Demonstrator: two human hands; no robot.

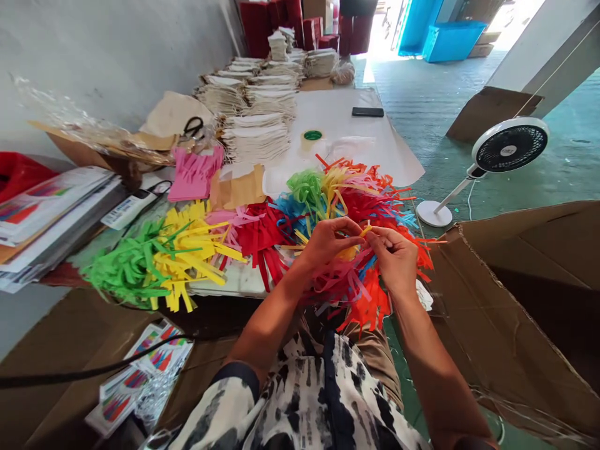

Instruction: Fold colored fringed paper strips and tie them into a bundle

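Observation:
My left hand (332, 242) and my right hand (394, 255) meet over the table's front edge, fingertips closed in a pinch. Between them is the twisted yellow top of a paper tassel (365, 230); part of its yellow fringe shows below my left fingers. Around and under both hands spreads a heap of fringed paper tassels, with red-orange strips (370, 306) hanging toward my lap and light green ones (307, 187) behind. To the left lie dark red (260, 231), yellow (187, 244) and green fringed bunches (129, 265).
Stacks of white strung pieces (257, 137) stand along the wall. Pink fringed paper (197, 172), scissors (193, 127), a tape roll (312, 139) and a phone (368, 112) lie on the table. At right are a white fan (509, 147) and an open cardboard box (510, 300).

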